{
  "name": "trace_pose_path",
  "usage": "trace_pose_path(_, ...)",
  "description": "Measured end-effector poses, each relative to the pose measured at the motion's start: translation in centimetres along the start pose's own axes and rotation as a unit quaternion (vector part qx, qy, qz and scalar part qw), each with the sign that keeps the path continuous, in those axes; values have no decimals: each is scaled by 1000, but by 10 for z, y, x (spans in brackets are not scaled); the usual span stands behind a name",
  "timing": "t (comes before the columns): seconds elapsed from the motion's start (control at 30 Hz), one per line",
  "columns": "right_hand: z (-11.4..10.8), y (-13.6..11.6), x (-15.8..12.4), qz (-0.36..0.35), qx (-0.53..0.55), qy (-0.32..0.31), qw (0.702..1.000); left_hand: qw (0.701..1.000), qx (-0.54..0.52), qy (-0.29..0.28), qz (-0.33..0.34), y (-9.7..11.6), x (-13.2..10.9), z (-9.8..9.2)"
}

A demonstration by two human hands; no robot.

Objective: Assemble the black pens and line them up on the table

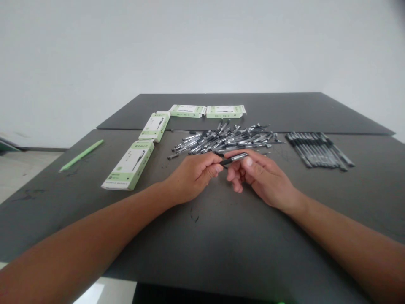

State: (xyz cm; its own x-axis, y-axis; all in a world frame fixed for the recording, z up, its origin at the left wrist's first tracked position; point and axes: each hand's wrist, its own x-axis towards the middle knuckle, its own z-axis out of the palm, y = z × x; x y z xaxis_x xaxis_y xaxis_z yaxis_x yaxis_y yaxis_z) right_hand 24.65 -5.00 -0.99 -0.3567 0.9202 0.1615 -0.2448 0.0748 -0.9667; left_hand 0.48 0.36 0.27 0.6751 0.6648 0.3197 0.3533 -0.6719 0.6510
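A black and clear pen (234, 159) is held between my two hands, above the dark table (228, 236). My left hand (198, 175) pinches its left end between thumb and fingers, hiding that end. At the other end, the thumb and index finger of my right hand (262, 173) grip the pen, with the remaining fingers curled loosely below. Just behind my hands lies a loose pile of similar pens and pen parts (221, 139), pointing in many directions. Farther right, a row of black-capped pens (318, 150) lies side by side.
Two green and white pen boxes (129, 164) lie end to end on the left, and two more boxes (188, 110) stand along the back. A light green pen-like stick (82, 155) rests near the left table edge. Behind the table rises a white wall (202, 46).
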Motion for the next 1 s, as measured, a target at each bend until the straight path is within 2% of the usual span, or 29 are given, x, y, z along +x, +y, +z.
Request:
trace_pose_path(0.17, 3, -4, 1, -21, -85, 21, 996, 1000, -2, 3, 9, 4, -1, 0)
trace_pose_path(0.43, 4, -5, 2, -47, -143, 55, 987, 1000, -7, 2, 18, 7, 0, 2)
trace_pose_path(0.73, 3, -7, 2, -66, -126, 76, 987, 1000, -9, 2, -1, 8, -1, 3)
trace_pose_path(1.0, -8, -7, 6, -79, -74, 106, 988, 1000, 10, 0, -10, 6, -1, 2)
